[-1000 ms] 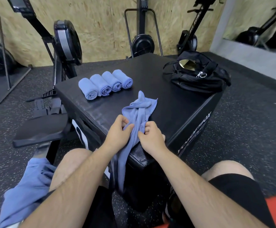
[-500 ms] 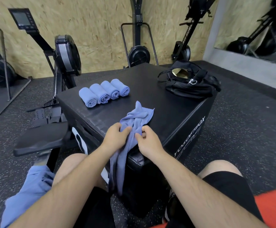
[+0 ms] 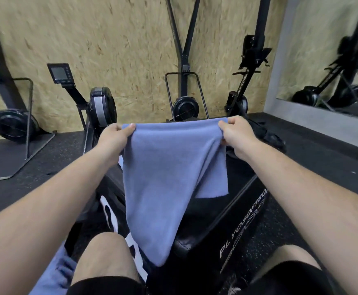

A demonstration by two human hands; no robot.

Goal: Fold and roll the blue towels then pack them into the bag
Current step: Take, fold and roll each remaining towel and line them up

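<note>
Head view: blue towel [image 3: 163, 177] hanging mid-frame below both grips, upper corners pinched by left hand [image 3: 114, 139] and right hand [image 3: 237, 135].

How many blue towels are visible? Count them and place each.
2. The held towel hangs spread between the left hand and right hand; a bunched towel lies beside the left thigh. More may be hidden behind the held one.

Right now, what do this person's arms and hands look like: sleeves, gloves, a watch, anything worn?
Both arms are bare to the frame's edge: no sleeve shows on the left arm or the right arm. The left hand and right hand wear no gloves; no watch, band or ring shows. Lower down, black shorts.
</note>
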